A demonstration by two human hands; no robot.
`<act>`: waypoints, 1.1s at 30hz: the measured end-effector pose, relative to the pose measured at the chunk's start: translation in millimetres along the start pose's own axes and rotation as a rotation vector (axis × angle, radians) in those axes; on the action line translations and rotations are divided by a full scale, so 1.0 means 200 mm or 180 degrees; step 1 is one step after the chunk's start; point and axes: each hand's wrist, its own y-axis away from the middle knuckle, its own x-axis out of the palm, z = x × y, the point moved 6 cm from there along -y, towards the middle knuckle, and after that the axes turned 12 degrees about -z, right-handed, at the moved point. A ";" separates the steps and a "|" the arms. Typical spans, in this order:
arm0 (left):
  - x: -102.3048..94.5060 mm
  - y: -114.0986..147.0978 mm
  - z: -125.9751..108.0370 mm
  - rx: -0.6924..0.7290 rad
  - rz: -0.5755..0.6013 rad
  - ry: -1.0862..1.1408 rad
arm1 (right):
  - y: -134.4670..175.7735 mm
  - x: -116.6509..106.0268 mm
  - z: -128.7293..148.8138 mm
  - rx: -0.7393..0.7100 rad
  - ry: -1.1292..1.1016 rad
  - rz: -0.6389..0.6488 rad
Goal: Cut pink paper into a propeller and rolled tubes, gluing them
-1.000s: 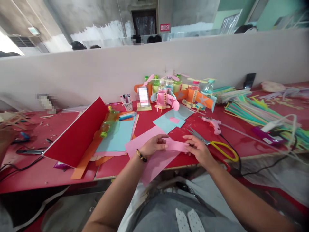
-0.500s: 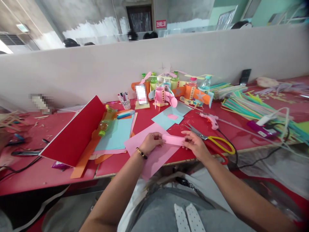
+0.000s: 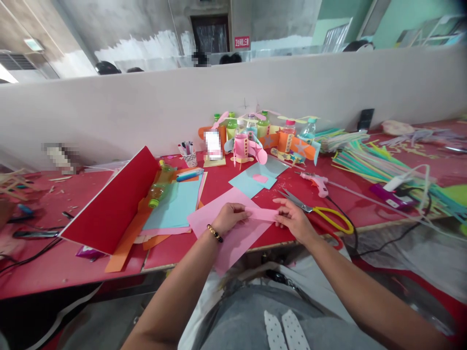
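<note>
Red covers the counter (image 3: 166,256), its worn front edge running beneath the person's forearms. Behind it stands a long pale partition (image 3: 160,109), and past that come a grey wall (image 3: 146,22) with patchy white paint, a dark doorway (image 3: 210,35), a small red sign (image 3: 242,42) and, at the right, a green wall (image 3: 425,22). Over the counter's front half, the left hand (image 3: 229,218) and the right hand (image 3: 294,219) grasp a narrow pink paper strip (image 3: 261,214), the fingers of each pinching one end. It stretches level between them, above a larger pink paper sheet (image 3: 239,245) that overhangs the edge. Scissors (image 3: 309,209) with one yellow and one red handle lie beside the right hand; a pink glue gun (image 3: 318,184) rests farther back.

Both ends of the strip vanish under the fingertips, and the left hand covers part of the sheet. Pixelation hides an upright card (image 3: 213,145) and an object at the far left (image 3: 60,158), so neither can be read. A tilted red board (image 3: 116,201) blocks some of the counter behind it. Overlapping bottle models (image 3: 241,148) hide one another in part. At the left edge, a wooden stick frame (image 3: 16,184) is cut off and blurred.
</note>
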 end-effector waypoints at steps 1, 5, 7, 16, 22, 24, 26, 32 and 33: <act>0.00 0.00 0.00 -0.0005 -0.0020 0.0001 | 0.00 0.00 0.00 -0.0005 -0.0003 0.0020; -0.01 -0.01 0.00 0.0050 -0.0132 0.0030 | 0.01 0.01 0.01 0.0011 -0.0059 0.0081; -0.02 -0.01 0.00 0.0051 -0.0201 0.0019 | 0.01 0.01 0.01 0.0022 -0.0106 0.0131; -0.01 -0.02 0.02 0.0175 -0.0201 -0.0024 | 0.00 0.04 0.01 -0.0171 0.0284 0.0056; -0.01 -0.02 0.02 0.0261 -0.0188 -0.0148 | 0.01 0.03 0.01 -0.0205 0.0283 0.0067; -0.01 -0.02 0.02 0.0266 -0.0203 -0.0234 | 0.01 0.04 0.02 -0.0163 0.0261 0.0112; -0.01 -0.01 0.01 0.0267 -0.0215 -0.0297 | 0.01 0.04 0.02 -0.0133 0.0187 0.0133; 0.00 0.01 -0.02 0.0197 -0.0162 -0.0375 | 0.01 0.03 0.00 -0.0129 0.0085 0.0129; 0.00 0.01 -0.02 0.0161 -0.0166 -0.0366 | 0.00 0.03 0.00 -0.0129 0.0094 0.0133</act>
